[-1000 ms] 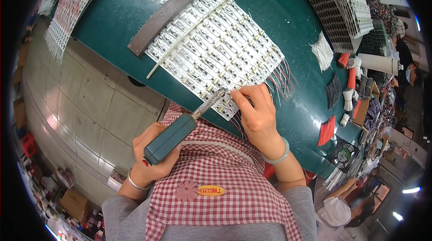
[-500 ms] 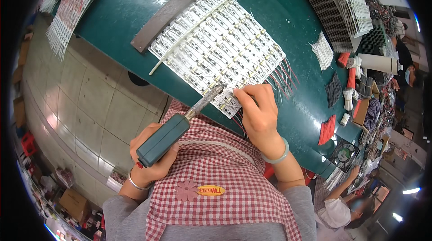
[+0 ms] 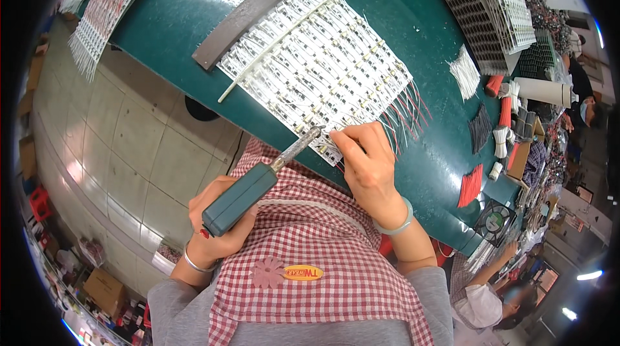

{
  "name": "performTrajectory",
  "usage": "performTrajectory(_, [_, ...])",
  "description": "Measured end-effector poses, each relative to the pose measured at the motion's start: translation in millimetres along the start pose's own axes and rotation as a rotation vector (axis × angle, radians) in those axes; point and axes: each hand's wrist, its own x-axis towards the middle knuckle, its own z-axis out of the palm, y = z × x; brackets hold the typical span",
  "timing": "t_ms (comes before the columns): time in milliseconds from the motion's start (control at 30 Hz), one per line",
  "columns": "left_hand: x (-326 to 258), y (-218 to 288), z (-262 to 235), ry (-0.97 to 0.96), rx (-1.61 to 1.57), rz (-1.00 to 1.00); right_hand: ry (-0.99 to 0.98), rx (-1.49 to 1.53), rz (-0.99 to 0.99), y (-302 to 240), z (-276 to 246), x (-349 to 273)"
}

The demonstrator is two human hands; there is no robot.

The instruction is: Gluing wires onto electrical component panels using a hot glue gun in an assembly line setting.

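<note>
My left hand (image 3: 219,220) is wrapped round the green handle of a soldering gun (image 3: 240,199). Its metal tip reaches the near corner of a white circuit board panel (image 3: 310,55), which is covered with rows of small parts and fine wires. Close to that tip, my right hand (image 3: 368,162) has thumb and forefinger pinched together over the panel; what lies between them is too small to make out. Red and white wires (image 3: 408,110) stick out along the panel's right edge. A thin pale rod (image 3: 287,40) lies across the panel, and a brown curved bar (image 3: 252,16) rests along its far left edge.
On the green table (image 3: 413,171) to the right lie bundles of white wires (image 3: 464,73), black wires (image 3: 480,129) and red wires (image 3: 471,186). A small fan (image 3: 495,220) stands near the table edge. Stacked panels (image 3: 484,10) rise at the far right. A co-worker (image 3: 481,304) sits at the lower right.
The panel, with its bar and rod, has shifted slightly right and up. The soldering gun has moved a little to the right, and my right hand slightly left, still pinched.
</note>
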Motion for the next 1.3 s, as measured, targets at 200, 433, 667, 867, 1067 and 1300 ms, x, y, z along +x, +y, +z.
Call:
performTrajectory(200, [-3,-5,2,0.006,-0.052,-0.025,-0.009,-0.029,-0.004,-1,1,-1])
performTrajectory(433, [-5,-8,0,-0.034,0.004,-0.022,-0.010,-0.052,0.001,-2,1,-2])
performTrajectory(667, [-4,-6,1,-0.008,-0.007,-0.006,-0.008,-0.059,0.002,-2,2,-1])
performTrajectory(867, [-12,-7,-1,0.021,-0.059,-0.075,-0.010,-0.069,0.004,-3,1,-1])
performTrajectory(1067, [-10,-6,-1,0.007,-0.038,-0.030,0.004,-0.070,0.002,-2,4,-2])
performTrajectory(1300, [-10,-10,-1,-0.019,-0.003,-0.004,0.002,-0.058,-0.007,-2,2,-2])
